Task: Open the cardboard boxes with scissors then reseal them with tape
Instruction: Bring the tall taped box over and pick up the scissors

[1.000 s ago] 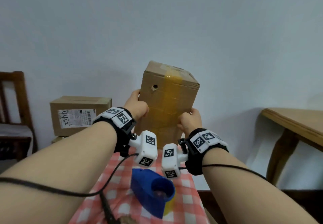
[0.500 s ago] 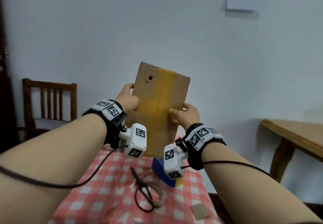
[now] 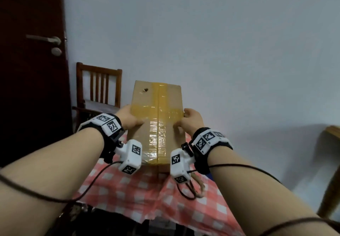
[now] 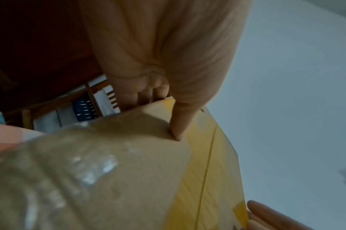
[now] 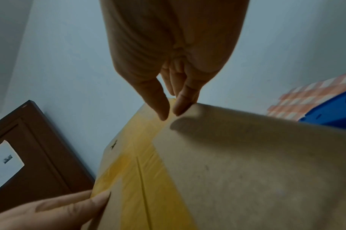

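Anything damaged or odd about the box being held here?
Yes: the cardboard box has a small ragged hole punched near its far left corner, beside the yellow tape. Otherwise it stays sealed, gripped by the left hand and right hand.

Both arms outstretched, left hand [image 3: 128, 118] and right hand [image 3: 191, 120] gripping

A pale wall [image 3: 220, 42] fills the background. A dark brown door [image 3: 31, 70] with a metal handle [image 3: 44, 39] stands at left, a wooden chair [image 3: 99, 86] beside it. At right, possibly a wooden table [image 3: 331, 162].
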The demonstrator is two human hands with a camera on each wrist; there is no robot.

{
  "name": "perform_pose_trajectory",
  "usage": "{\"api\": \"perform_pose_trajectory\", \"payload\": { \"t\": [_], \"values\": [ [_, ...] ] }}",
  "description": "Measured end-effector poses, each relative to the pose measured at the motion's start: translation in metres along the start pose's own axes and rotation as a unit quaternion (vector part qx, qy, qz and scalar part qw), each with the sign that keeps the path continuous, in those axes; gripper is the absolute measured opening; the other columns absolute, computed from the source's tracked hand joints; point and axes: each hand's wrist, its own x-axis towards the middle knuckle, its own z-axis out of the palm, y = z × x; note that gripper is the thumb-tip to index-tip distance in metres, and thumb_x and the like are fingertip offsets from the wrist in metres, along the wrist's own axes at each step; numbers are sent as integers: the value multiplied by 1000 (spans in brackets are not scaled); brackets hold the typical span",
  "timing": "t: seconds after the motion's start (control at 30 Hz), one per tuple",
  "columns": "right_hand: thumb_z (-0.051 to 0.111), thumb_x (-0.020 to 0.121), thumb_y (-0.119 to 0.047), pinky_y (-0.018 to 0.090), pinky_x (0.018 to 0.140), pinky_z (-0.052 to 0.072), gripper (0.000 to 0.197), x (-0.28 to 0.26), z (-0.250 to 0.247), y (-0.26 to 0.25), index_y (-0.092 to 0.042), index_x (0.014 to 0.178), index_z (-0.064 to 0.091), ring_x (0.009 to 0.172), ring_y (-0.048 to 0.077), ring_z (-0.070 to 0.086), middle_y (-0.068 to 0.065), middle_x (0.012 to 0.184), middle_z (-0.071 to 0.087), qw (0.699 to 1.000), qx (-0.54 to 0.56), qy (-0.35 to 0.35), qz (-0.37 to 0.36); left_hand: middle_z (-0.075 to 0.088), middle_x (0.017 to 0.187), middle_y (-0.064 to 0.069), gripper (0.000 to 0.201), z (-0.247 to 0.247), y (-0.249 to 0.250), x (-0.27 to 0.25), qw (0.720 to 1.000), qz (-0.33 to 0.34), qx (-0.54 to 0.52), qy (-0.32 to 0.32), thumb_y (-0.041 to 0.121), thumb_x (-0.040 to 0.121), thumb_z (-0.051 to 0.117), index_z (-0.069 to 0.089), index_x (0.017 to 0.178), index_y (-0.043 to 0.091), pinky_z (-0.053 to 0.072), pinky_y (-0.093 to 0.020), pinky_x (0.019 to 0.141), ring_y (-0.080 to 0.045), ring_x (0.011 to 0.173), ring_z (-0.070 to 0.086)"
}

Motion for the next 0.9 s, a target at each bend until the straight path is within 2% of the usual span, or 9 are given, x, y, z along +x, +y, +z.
{"api": "perform_pose_trajectory", "payload": {
  "t": [0.07, 0.13, 0.23, 0.3, 0.43, 0.53, 0.63, 0.73, 0.9],
  "values": [
    [65, 77, 8, 39, 96, 49, 51, 1, 2, -1, -2, 126, 54, 116, 30, 58, 13, 122, 61, 1000, 7, -9, -5, 60, 118, -12, 52, -2, -8, 7, 999, -26, -14, 24, 23, 83, 74, 50, 125, 3, 49, -36, 86, -27, 103, 59],
    [65, 80, 7, 36, 106, 40, 64, 3, 2, 2, -5, 139, 44, 127, 26, 48, 9, 138, 51, 999, 1, -33, 9, 65, 109, -16, 49, -2, -18, 14, 998, -49, -16, 23, 28, 82, 74, 56, 117, -1, 53, -37, 80, -28, 93, 62],
    [71, 79, 2, 30, 96, 47, 67, -2, 3, 11, -8, 140, 44, 122, 26, 53, 8, 136, 51, 994, -33, -100, 44, 66, 96, -18, 35, 6, -28, 17, 997, -72, -29, -19, 25, 87, 69, 62, 107, -3, 48, -35, 68, -29, 81, 59],
    [73, 77, 2, 33, 96, 49, 75, -5, 8, 19, -11, 143, 41, 117, 27, 56, 10, 137, 50, 991, -29, -118, 53, 64, 92, -19, 31, 11, -30, 14, 994, -80, -64, -31, 21, 89, 66, 60, 107, -4, 49, -40, 73, -29, 81, 59],
    [71, 78, 4, 24, 82, 50, 73, -9, 7, 21, -11, 143, 42, 115, 27, 58, 12, 135, 52, 994, -10, -101, 43, 67, 95, -24, 27, 8, -33, 16, 991, -91, -95, -17, 13, 86, 70, 60, 99, -7, 54, -51, 87, -38, 85, 66],
    [69, 79, 7, 18, 75, 49, 61, -9, 2, 18, -6, 136, 50, 111, 27, 59, 13, 129, 56, 997, 18, -68, 28, 65, 98, -27, 33, 0, -27, 10, 991, -97, -94, 8, 14, 79, 77, 59, 96, -7, 54, -56, 82, -42, 92, 65],
    [66, 81, 6, 13, 67, 50, 51, -7, -1, 14, -6, 130, 55, 93, 19, 60, 8, 118, 59, 999, 32, -37, 2, 63, 94, -25, 32, -5, -21, 0, 988, -107, -110, 13, 12, 79, 76, 56, 98, -5, 57, -51, 76, -41, 90, 65],
    [62, 84, 4, 26, 88, 51, 49, -8, 1, 13, -8, 131, 55, 103, 21, 60, 12, 129, 58, 999, 33, -41, 0, 61, 91, -23, 28, -5, -24, -6, 988, -109, -105, 19, 12, 80, 75, 55, 94, -2, 57, -50, 74, -40, 88, 65],
    [56, 89, 4, 30, 106, 40, 52, -17, 6, 7, -7, 139, 46, 125, 22, 49, 8, 140, 50, 997, 44, -61, -12, 67, 95, -22, 32, -7, -29, -10, 989, -106, -97, 41, 14, 79, 75, 58, 98, -6, 56, -54, 80, -40, 88, 68]
  ]
}}
